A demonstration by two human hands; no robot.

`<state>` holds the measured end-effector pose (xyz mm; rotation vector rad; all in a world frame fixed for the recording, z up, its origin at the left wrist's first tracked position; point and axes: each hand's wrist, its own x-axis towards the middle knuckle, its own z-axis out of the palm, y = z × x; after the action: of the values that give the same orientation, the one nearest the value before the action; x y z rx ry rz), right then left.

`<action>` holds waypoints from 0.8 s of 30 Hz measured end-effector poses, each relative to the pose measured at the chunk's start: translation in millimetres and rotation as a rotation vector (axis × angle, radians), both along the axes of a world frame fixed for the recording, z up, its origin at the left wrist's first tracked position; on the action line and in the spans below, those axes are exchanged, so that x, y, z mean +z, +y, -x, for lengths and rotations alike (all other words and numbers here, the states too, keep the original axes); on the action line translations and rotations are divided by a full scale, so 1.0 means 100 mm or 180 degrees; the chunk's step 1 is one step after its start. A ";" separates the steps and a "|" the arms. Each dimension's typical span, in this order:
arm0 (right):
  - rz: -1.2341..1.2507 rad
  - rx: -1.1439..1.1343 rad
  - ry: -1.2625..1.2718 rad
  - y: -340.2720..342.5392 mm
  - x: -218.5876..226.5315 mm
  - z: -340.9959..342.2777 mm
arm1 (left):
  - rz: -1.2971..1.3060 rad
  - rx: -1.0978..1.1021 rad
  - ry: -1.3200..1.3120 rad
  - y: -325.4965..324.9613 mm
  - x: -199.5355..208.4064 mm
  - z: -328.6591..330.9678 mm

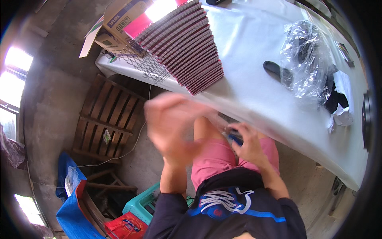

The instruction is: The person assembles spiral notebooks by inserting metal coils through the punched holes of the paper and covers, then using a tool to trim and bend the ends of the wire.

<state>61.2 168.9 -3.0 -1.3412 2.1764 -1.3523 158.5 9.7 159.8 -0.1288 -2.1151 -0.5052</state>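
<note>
My left hand point(171, 125) is raised in front of the table's near edge, strongly smeared by motion; what its fingers do cannot be made out. Lower and to the right, above my lap, my right hand point(251, 144) has its fingers curled around a small dark-blue thing point(235, 139), whose kind does not show. A faint clear sheet or strip point(217, 118) seems to stretch between the two hands, but blur hides its shape. Beyond my left hand, a ribbed stack of dark-red and whitish striped pieces point(185, 46) lies on the table and reaches its near edge.
The table point(242, 59) has a pale, glossy cover. On it are an open cardboard box point(123, 30), several grey curved pieces point(145, 65), crumpled clear plastic point(306, 59) and white paper point(342, 115). At left stand a wooden slatted piece point(105, 115) and a turquoise stool point(141, 203).
</note>
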 end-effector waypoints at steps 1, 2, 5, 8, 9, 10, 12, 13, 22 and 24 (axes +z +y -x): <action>0.0083 -0.0195 0.0268 -0.11 0.14 0.06 | -0.0467 0.0897 0.0352 -0.21 -0.15 -0.04; 0.0181 -0.0328 0.0500 -0.23 0.30 0.10 | -0.1002 0.1434 0.0451 -0.39 -0.22 -0.06; 0.0478 -0.0492 0.0997 -0.61 0.82 0.21 | -0.3114 0.0341 0.0517 -0.68 -0.37 0.02; 0.0608 -0.0631 0.1409 -0.94 1.05 0.23 | -0.3298 0.0183 0.0570 -0.82 -0.47 0.15; 0.0606 -0.0696 0.1554 -1.02 1.10 0.24 | -0.3252 0.0217 0.0622 -0.83 -0.46 0.18; 0.0567 -0.0752 0.1611 -1.09 1.12 0.24 | -0.3206 0.0250 0.0675 -0.83 -0.45 0.21; 0.0544 -0.0801 0.1678 -1.17 1.12 0.22 | -0.3053 0.0504 0.0835 -0.81 -0.43 0.26; 0.0532 -0.0824 0.1712 -1.20 1.12 0.21 | -0.2966 0.0534 0.0801 -0.82 -0.43 0.25; 0.0340 -0.0700 0.1473 -1.33 1.05 0.17 | -0.2726 0.0627 0.0720 -0.84 -0.47 0.23; 0.0398 -0.0599 0.1300 -1.35 1.05 0.18 | -0.2736 0.0624 0.0722 -0.85 -0.46 0.22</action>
<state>43.0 33.5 101.8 -1.6129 2.5754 -1.3994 136.2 -75.2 113.9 0.4828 -1.5182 -1.1643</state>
